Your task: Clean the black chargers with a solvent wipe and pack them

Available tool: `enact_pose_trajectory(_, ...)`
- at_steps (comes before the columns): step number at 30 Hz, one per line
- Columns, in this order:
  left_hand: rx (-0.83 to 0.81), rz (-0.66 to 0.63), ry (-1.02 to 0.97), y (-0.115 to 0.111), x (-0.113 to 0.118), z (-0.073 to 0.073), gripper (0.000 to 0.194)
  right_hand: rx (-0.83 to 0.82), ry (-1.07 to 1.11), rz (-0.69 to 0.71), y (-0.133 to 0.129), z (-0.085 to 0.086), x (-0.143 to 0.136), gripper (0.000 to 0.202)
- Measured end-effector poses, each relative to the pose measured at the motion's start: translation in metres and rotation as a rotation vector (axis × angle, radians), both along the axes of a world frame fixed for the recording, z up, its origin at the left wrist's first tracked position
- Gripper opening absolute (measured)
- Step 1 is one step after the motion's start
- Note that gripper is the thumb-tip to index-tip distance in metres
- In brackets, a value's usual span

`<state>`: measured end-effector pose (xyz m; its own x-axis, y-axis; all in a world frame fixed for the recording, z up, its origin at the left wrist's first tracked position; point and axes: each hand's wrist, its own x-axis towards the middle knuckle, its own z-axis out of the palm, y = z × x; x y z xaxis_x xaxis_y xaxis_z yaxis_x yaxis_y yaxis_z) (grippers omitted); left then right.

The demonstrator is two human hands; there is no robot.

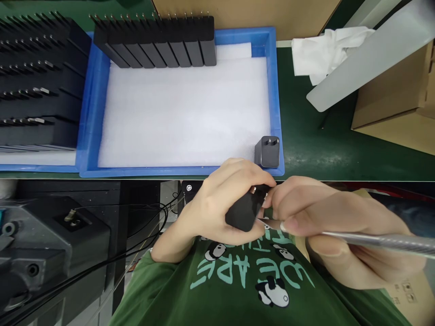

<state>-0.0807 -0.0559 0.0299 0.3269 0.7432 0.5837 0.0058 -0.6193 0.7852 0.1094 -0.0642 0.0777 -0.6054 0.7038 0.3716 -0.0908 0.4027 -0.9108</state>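
Note:
My left hand (212, 201) is wrapped round a black plug-in power adapter (244, 210), whose metal prongs face up and away from me. In my right hand (326, 210) is a slim metal craft knife (380, 239) with a knurled handle, held like a pen. Its pointed tip reaches the adapter's right-hand edge; whether it touches cannot be made out. My right fingertips are close against the adapter too. Just beyond my hands, a single black adapter (268, 153) stands in the near right corner of a blue tray (274, 99), prongs up.
White foam (183, 113) lines the tray, and a row of black adapters (159, 47) stands along its far side. More adapters (37, 86) fill a tray at left. Right are white tissue (326, 52), a pale strip (367, 54) and a cardboard box (390, 99). Grey machinery (57, 253) stands lower left.

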Motion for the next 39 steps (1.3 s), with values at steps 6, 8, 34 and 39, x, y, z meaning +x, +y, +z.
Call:
enact_pose_trajectory(6,0.032,-0.026,0.043,0.001,-0.005,0.003,0.053,0.039,0.039,-0.087,0.001,-0.001,-0.006,0.013)
enact_pose_trajectory(8,0.049,-0.074,0.090,0.002,-0.008,0.005,0.060,0.061,0.066,-0.098,0.001,-0.002,-0.008,0.013)
enact_pose_trajectory(34,0.065,-0.083,0.101,0.004,-0.011,0.006,0.065,0.054,0.084,-0.151,-0.002,-0.006,-0.009,0.014)
enact_pose_trajectory(39,0.079,-0.048,0.080,0.002,-0.011,0.004,0.064,0.014,0.108,-0.100,-0.003,-0.008,-0.003,0.016)
